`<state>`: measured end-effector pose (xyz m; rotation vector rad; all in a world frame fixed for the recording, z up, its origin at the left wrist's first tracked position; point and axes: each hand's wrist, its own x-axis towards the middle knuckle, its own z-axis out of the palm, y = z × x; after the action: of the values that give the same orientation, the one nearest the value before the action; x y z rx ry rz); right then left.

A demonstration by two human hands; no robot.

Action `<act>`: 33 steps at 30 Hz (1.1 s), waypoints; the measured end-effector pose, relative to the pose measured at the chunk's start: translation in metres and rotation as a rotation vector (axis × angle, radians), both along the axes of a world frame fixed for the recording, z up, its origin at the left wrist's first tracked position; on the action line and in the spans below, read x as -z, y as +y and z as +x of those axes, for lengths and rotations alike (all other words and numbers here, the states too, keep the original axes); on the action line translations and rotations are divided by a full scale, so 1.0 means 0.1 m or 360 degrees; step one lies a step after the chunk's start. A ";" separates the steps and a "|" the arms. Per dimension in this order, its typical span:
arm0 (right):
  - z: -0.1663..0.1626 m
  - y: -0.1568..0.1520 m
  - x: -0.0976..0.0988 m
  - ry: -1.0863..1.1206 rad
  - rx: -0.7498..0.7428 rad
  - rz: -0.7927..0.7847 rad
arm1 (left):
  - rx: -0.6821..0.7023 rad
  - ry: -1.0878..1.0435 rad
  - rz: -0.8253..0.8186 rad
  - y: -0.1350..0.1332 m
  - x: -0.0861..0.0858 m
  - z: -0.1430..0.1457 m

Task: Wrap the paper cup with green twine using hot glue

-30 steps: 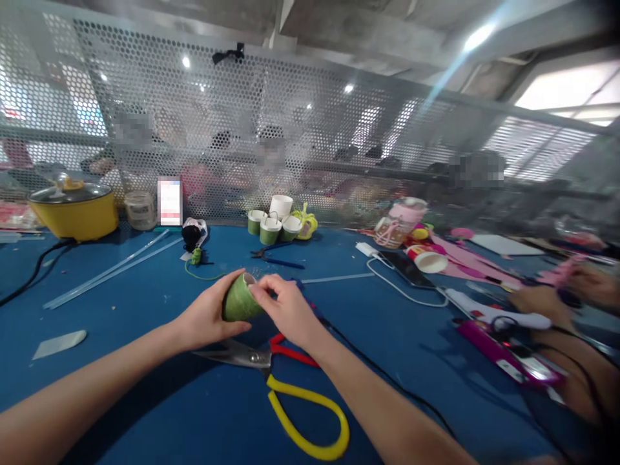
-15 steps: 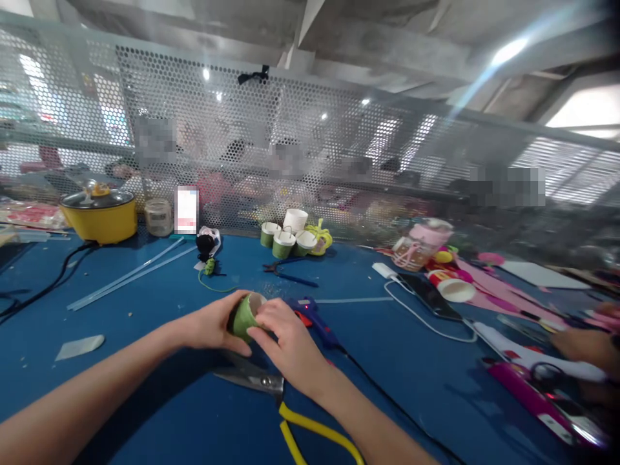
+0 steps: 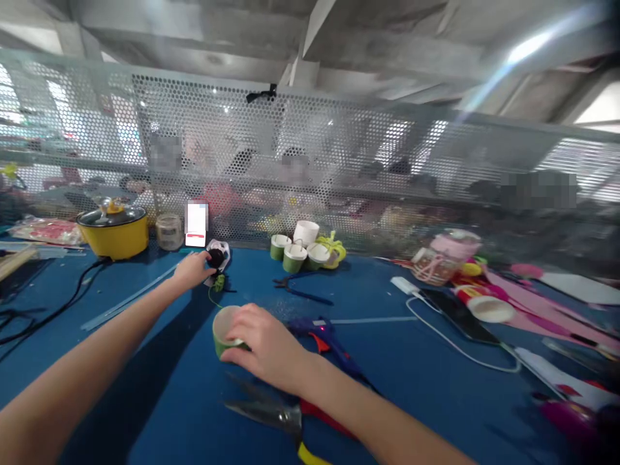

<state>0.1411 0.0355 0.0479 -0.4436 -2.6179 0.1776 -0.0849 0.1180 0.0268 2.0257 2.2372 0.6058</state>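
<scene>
My right hand grips a small green paper cup by its right side, fingers over the rim and thumb outside. The pale inside of the cup faces up toward me. Farther back, my left hand has its fingertips and thumb at the left side of a small black ball, which looks like yarn. Behind that ball sits a whitish bundle, and a small green knotted piece with a thin green string lies just in front. Scissors with yellow handles lie below the cup, partly under my right forearm.
Several green-and-white cups stand at the back, with pliers before them. A glue gun lies right of my hand. A yellow pot, glass jar and lit phone line the back left. A cabled phone lies right.
My left hand has let go of the green cup and reached forward to the black ball. My right hand keeps the cup, now lower and turned mouth-up. The view has shifted slightly.
</scene>
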 end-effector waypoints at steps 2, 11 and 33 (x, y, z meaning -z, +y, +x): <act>-0.01 0.11 -0.14 0.0077 0.0072 -0.0111 | -0.0066 0.0043 0.0039 0.09 0.03 0.07; -0.62 1.28 -0.09 -0.0441 0.0699 -0.0389 | -0.0090 0.0110 -0.0045 0.29 0.06 0.09; -0.79 1.69 -0.62 0.0166 0.0779 -0.0016 | 0.0136 -0.0137 0.0712 0.38 -0.12 0.00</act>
<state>0.0621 0.2048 0.1100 -1.0275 -2.3263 0.0487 -0.0847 0.1560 0.0383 2.2109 2.0944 1.2522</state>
